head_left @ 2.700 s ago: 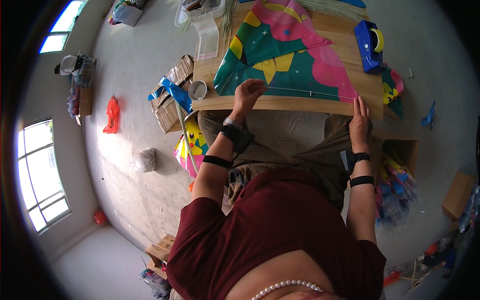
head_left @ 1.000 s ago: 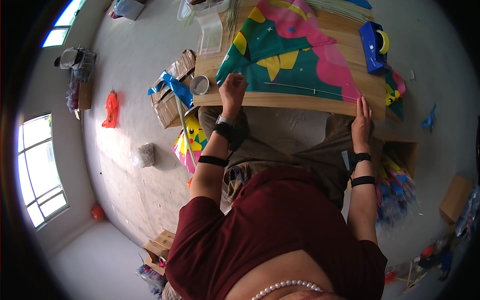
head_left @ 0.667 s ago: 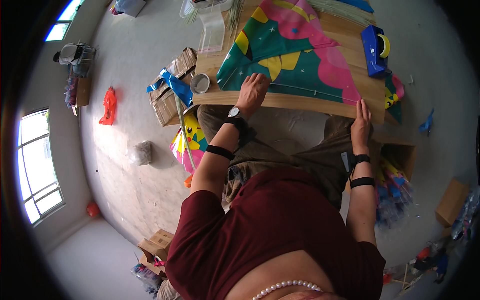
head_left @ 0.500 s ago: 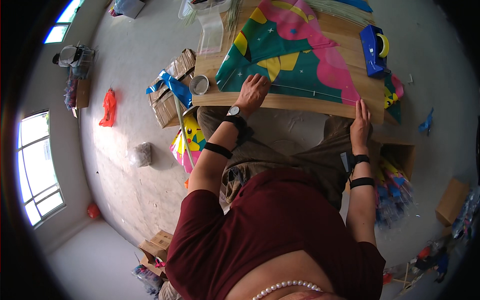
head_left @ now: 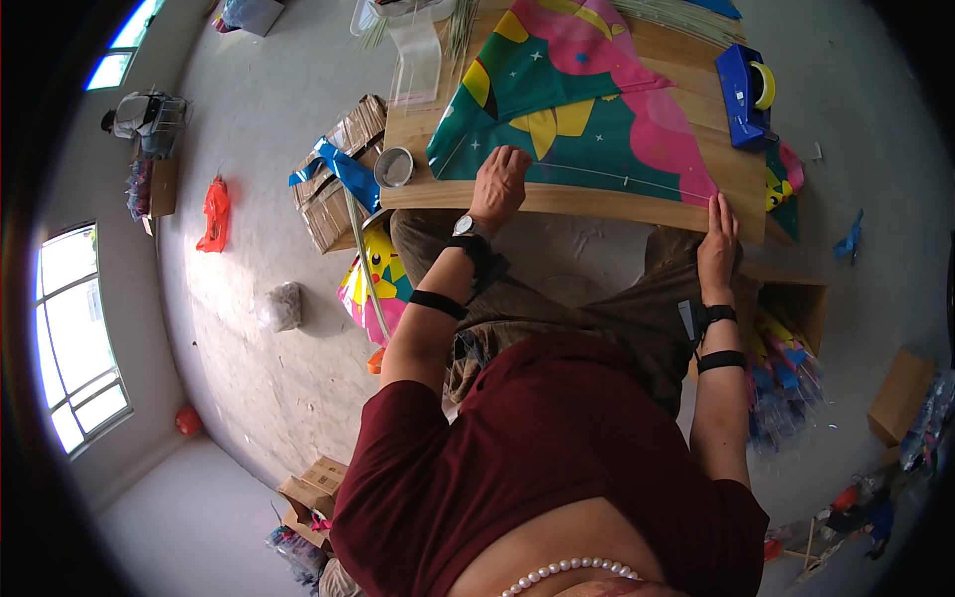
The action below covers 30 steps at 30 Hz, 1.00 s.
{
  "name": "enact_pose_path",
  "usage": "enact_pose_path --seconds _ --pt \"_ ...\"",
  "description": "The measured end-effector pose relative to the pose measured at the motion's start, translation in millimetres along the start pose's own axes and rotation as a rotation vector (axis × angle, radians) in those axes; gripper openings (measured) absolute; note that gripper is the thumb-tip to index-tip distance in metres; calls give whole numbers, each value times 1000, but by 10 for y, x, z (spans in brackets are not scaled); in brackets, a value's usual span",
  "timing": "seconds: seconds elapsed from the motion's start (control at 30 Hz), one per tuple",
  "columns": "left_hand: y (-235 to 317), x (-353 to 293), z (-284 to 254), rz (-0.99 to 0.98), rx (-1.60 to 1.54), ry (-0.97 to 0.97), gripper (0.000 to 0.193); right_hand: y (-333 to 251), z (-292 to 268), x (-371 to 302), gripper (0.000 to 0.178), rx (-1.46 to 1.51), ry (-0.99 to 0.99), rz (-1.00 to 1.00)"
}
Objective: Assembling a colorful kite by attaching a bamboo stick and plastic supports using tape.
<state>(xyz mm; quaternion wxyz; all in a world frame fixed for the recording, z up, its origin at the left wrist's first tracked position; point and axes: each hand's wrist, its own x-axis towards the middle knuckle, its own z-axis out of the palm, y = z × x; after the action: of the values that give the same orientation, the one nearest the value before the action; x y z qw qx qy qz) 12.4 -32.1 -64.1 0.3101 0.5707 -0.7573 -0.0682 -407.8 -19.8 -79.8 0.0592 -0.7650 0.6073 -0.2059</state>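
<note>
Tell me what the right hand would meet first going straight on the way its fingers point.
The right hand would likely first meet the pink corner of the fabric, right in front of it; whether they touch now is hard to tell.

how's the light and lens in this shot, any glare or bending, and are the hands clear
Head view: the large window at left is blown nearly white, with a bright patch on the floor; head view: fisheye bows the table's near edge and the rim goes black; head view: left hand and right hand look fairly clear, though fingertip contact is hard to tell.
</note>
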Motion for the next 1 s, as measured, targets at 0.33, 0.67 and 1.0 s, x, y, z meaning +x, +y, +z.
enact_pose_path --seconds 0.33,0.67,1.0 --pt "116 12 187 -390 -166 305 4 -12 -13 -2 71 -3 -14 7" --pt "-171 -175 -53 -674 -609 265 9 -4 -1 5 70 20 16 0" --pt "257 -220 -308 -596 -596 -293 16 -22 -20 12 69 10 -5 13"
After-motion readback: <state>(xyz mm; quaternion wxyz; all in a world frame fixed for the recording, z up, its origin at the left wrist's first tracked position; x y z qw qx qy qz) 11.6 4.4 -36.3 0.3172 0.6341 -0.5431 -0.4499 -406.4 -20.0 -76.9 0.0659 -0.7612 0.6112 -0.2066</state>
